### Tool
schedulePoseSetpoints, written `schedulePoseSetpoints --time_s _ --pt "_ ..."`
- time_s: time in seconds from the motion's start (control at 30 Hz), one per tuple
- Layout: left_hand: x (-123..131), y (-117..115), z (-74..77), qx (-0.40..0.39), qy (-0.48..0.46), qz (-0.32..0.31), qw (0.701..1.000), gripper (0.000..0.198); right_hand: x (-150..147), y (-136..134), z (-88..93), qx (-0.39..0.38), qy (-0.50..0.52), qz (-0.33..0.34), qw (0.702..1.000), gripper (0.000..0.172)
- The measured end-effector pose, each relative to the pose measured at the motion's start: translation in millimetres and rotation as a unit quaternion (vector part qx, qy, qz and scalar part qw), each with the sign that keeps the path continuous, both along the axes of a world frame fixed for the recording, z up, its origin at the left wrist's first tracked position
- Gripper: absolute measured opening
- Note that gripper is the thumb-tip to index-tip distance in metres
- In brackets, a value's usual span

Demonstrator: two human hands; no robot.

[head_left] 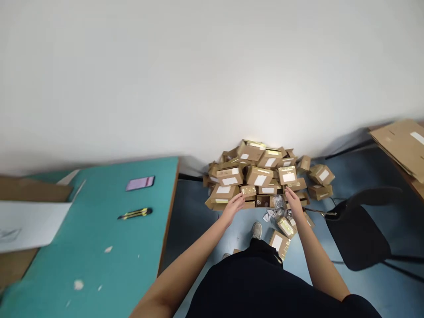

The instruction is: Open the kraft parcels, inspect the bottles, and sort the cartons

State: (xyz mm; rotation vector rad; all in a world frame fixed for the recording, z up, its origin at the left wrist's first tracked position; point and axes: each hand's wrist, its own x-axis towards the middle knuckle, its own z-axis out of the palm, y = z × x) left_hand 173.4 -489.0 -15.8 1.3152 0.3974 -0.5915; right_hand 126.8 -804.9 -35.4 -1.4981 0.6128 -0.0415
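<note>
White wall (212, 70) takes up the top half of the shot, with blue floor (190, 221) under it, and a big messy heap of cardboard boxes (251, 174) sits on the floor right against that wall. Most have white labels and some have shiny yellowish tape. No way to count them, since they're piled over each other and the ones at the back are half hidden.

Left hand (233, 208) is open with the fingers spread, right at a small taped box (248, 191) on the front of the heap. Right hand (294, 204) is open too, fingers a bit curved, tips at a labeled box (296, 185). Neither one looks clenched, but from up here I can't tell if they're actually gripping anything.

Just below the hands there's some crumpled silvery wrap (275, 211), plus two loose boxes (279, 244) near a gray shoe (256, 230). The person's dark clothes (265, 287) block the bottom of the view.

Over on the teal bench (115, 247), a yellow-and-black utility knife (135, 213) lies near the right edge, just below a purple phone-looking thing (140, 183). A black chair (357, 229) stands to the right, and a flat cardboard sheet (400, 145) gets cut off at the corner of the frame.
</note>
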Motion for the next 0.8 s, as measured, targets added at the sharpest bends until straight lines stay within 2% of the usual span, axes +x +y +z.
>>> schedulePoseSetpoints --time_s 0.1,0.2,0.33,0.43,0.53,0.63,0.8 --pt "-34.3 57.8 5.4 -0.017 -0.007 0.084 0.996 0.068 15.2 63.1 7.5 0.002 -0.012 0.097 0.995 0.08" --pt "-80.0 116.3 9.3 -0.03 -0.02 0.165 0.986 0.066 17.1 130.1 15.0 -0.009 -0.009 0.203 0.979 0.079" --pt "-160.6 187.5 12.0 -0.043 -0.03 0.271 0.961 0.064 2.8 221.8 25.9 -0.01 -0.003 0.344 0.939 0.079" --pt "-230.2 231.2 11.3 -0.043 -0.034 0.36 0.931 0.064 -15.4 292.4 32.9 -0.001 0.0 0.43 0.903 0.08" --pt "-298.5 264.5 10.0 -0.042 -0.036 0.449 0.892 0.062 -37.4 362.7 37.5 0.0 0.01 0.509 0.861 0.084" --pt "-357.7 286.9 11.8 -0.037 -0.027 0.525 0.85 0.058 -61.5 427.5 42.5 0.0 0.015 0.578 0.816 0.086" --pt "-425.9 295.7 22.6 -0.02 -0.025 0.653 0.757 0.055 -98.1 512.6 55.1 0.021 0.04 0.684 0.728 0.072"
